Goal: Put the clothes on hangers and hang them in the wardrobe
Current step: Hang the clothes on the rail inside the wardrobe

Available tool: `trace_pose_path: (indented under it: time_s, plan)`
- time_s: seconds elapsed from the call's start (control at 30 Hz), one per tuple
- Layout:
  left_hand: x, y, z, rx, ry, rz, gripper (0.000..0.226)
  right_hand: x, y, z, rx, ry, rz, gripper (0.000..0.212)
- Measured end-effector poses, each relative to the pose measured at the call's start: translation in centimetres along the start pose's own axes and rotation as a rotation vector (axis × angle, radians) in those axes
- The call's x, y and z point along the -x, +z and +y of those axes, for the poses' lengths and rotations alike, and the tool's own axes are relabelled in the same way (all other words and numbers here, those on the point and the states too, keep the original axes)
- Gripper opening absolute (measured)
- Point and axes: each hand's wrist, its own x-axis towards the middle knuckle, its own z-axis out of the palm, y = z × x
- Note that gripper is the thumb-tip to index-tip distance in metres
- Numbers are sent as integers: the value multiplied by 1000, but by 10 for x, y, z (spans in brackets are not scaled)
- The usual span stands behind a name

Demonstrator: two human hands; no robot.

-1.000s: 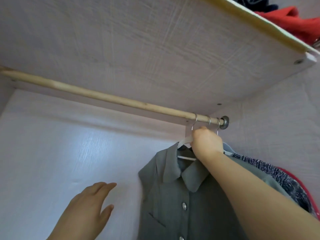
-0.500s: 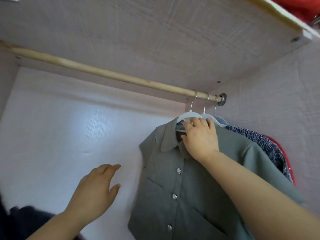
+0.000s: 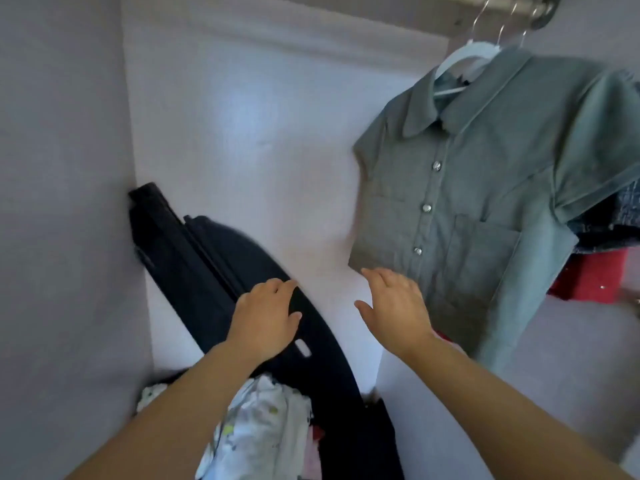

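Note:
A grey-green short-sleeved shirt [image 3: 485, 188] hangs on a white hanger [image 3: 465, 58] at the right end of the wardrobe rail [image 3: 519, 1]. Nothing holds it. My right hand [image 3: 394, 306] is below the shirt's lower left corner, fingers spread and empty. My left hand [image 3: 266, 317] is beside it to the left, fingers relaxed, in front of a black case [image 3: 194, 258]; I cannot tell if it touches the case.
Behind the shirt hang a dark speckled garment [image 3: 623, 216] and a red one [image 3: 595, 278]. The black case leans in the wardrobe's left back corner. A white patterned cloth [image 3: 263, 420] lies at the bottom between my arms.
My right hand has let go of the hanger and dropped below the shirt. My view has tilted down, bringing the black case and the white cloth into sight.

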Motion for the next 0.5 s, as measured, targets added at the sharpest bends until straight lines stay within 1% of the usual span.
trace_pose_path:
  time_s: [0.13, 0.27, 0.4, 0.5]
  plan:
    - [90, 31, -13, 9, -113, -163, 56, 82, 44, -36, -99, -38, -164, 55]
    - [195, 53, -24, -3, -266, -355, 57, 159, 77, -72, -140, -130, -336, 55]
    - [304, 57, -24, -62, -430, -469, 55, 232, 97, -107, -149, -297, -457, 55]
    - [391, 50, -5, -51, -629, -544, 58, 294, 98, -134, -171, -453, -527, 55]
